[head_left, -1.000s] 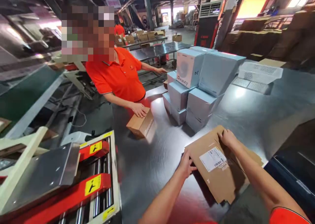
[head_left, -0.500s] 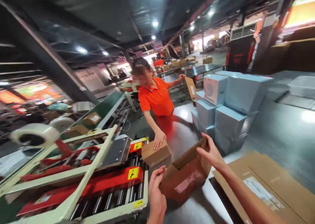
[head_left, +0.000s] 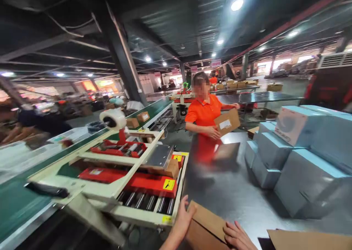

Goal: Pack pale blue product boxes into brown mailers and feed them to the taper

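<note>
A brown cardboard box (head_left: pixel 205 216) is at the bottom of the head view, over the near edge of the metal table (head_left: pixel 233 191). My left hand (head_left: pixel 183 217) grips its left side, the thumb along the top edge. My right hand (head_left: pixel 237 236) presses on the right part of its top, fingers bent over a flap. A dark gap runs between the top flaps. The box's lower part is cut off by the frame. To its left is a carton sealing machine (head_left: pixel 129 184) with red side guides and bare rollers.
Across the table a co-worker in an orange shirt (head_left: pixel 203 109) holds a labelled cardboard box (head_left: pixel 230 121). Another carton (head_left: pixel 172 168) sits in the machine. Light-blue boxes (head_left: pixel 277 151) are stacked at right, flat cardboard (head_left: pixel 308 239) below them. A green conveyor (head_left: pixel 156 109) runs behind.
My view has swung left. The box in my hands has lowered, and its top flaps now lie folded down. The co-worker's carton has entered the machine, and the co-worker now holds another with both hands.
</note>
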A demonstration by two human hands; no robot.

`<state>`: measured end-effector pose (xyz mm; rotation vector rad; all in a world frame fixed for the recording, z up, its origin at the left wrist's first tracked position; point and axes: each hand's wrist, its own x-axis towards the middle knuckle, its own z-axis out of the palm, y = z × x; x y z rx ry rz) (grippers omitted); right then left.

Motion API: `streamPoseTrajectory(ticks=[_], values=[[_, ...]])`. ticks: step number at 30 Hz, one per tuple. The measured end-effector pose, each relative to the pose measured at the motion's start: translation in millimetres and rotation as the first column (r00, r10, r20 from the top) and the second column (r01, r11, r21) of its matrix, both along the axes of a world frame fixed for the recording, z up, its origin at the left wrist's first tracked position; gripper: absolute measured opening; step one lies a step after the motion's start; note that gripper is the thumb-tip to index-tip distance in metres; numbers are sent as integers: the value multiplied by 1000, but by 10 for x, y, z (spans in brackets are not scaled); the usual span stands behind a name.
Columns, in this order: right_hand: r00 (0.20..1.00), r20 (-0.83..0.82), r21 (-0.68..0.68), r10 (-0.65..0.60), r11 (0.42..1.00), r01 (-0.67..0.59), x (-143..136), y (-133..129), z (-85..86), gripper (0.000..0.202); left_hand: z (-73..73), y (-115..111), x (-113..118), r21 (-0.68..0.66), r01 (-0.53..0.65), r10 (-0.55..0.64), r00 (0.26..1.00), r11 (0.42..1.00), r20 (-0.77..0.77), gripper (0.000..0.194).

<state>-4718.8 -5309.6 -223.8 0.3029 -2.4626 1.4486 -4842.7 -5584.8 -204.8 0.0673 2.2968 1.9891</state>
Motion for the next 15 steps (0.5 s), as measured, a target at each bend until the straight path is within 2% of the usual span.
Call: streamPoseTrajectory(ticks=[2,4,6,8,10,13,15], values=[[985,137,-144,-106,982,126,-29,52,54,57,96,-7,34,99,102,-116,982,990,147,79],[937,284,-186,-202,947,261,-167,-11,67,68,104,-95,133,171,151,-186,960,974,210,67],[874,460,-122,-153,965,233,-337,-163,47,66,24,-243,289,193,135,-173,966,972,194,55],[795,606,-22,-41,997,69,-510,-283,95,60,-105,-405,445,245,132,-164,979,960,118,54],[770,637,33,8,999,-38,-717,-269,320,57,-224,-548,519,298,164,-171,985,940,-5,66],[843,537,84,-14,996,-37,-1033,-73,906,58,-269,-675,393,168,189,-161,973,968,-167,87],[908,419,201,13,974,-107,-1046,-6,1210,52,-186,-650,202,82,178,-160,968,981,-194,75]])
